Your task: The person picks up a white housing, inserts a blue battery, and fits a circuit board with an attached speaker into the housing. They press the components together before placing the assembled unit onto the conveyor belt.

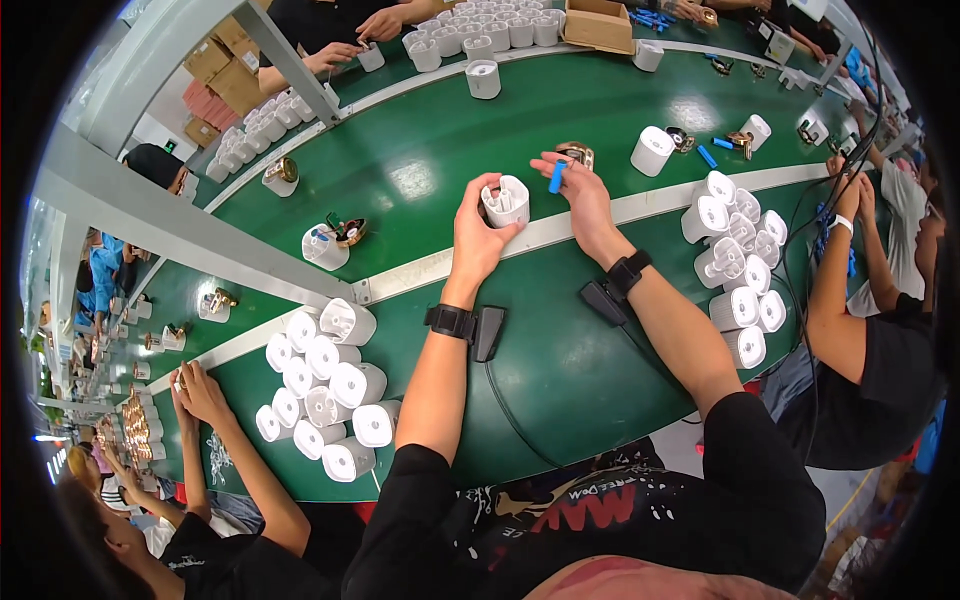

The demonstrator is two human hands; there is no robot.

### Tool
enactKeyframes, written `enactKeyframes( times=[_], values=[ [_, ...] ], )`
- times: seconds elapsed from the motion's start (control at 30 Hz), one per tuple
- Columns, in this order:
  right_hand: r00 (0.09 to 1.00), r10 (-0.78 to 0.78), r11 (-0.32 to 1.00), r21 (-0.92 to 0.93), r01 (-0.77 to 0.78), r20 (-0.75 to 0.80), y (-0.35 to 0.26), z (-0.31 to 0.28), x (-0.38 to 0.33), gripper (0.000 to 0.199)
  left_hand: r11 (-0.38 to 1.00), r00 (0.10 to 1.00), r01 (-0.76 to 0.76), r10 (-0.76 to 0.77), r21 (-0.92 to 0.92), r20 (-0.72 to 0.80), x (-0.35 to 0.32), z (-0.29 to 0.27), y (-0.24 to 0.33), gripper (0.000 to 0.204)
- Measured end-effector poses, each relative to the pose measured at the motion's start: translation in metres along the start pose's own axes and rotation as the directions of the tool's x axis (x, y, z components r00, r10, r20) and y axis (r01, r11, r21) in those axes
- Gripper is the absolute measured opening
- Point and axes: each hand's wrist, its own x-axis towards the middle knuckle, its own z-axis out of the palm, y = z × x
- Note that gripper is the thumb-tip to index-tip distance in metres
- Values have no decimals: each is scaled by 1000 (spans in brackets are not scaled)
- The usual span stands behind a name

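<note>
My left hand is closed around a white plastic housing, its open end toward me with ribs and posts showing inside. Just right of it, my right hand pinches a small blue cylinder that looks like a battery cell. A gold-coloured metal part shows beyond the right fingertips; whether they touch it I cannot tell. Both hands are above the near side of the green conveyor belt, by its pale metal rail. Each wrist wears a black strap with a cabled box.
White housings stand grouped on the green worktop at left and right. On the belt are a lone housing, loose blue cylinders and housings with metal parts. A grey post crosses at left. Co-workers sit around; cables hang right.
</note>
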Motion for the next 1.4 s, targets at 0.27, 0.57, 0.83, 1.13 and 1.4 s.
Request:
enactKeyframes(
  times=[0.27,0.57,0.83,1.13,1.4],
  values=[
    [975,-212,949,-224,221,62,-12,15,-13,39,998,998,64,-65,-21,-15,-4,5,9,70],
    [963,-245,924,-274,267,112,-8,16,-19,28,933,998,-37,15,357,64,-8,13,4,71],
    [913,-409,853,-357,379,-7,-2,10,-13,21,899,991,-128,134,419,16,-9,21,5,70],
    [763,-614,539,-600,591,201,-8,8,-16,20,902,996,-20,57,430,-73,-7,18,13,72],
    [720,-645,454,-630,630,255,-14,11,-21,18,876,989,-4,76,482,-130,-10,21,13,77]
  ],
)
